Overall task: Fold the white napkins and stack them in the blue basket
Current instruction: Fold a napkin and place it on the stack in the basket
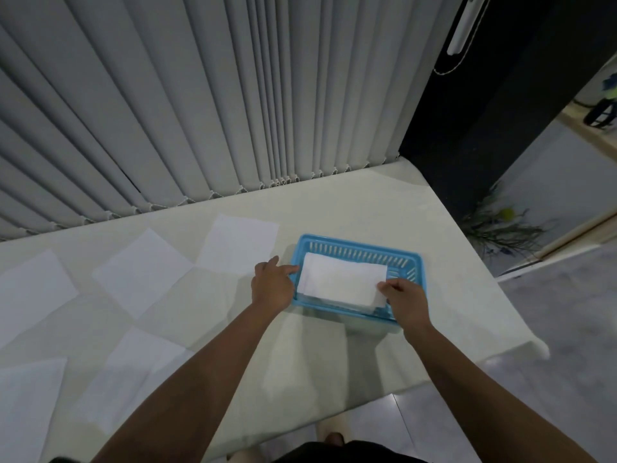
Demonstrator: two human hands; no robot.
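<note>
Napkin [340,282] in basket [354,244] — right hand [405,300] at corner

The basket [359,253] right of centre is bright blue, its walls patterned with vertical slots. The folded napkin [340,282] inside is plain white, like the flat napkins [140,272] at left. The tablecloth [450,295] is cream; the blinds [200,95] across the top are grey, striped by vertical slats.

Folded white napkin [340,279] in slotted blue basket [354,243]; unfolded napkins [143,272] flat, leftward.
</note>
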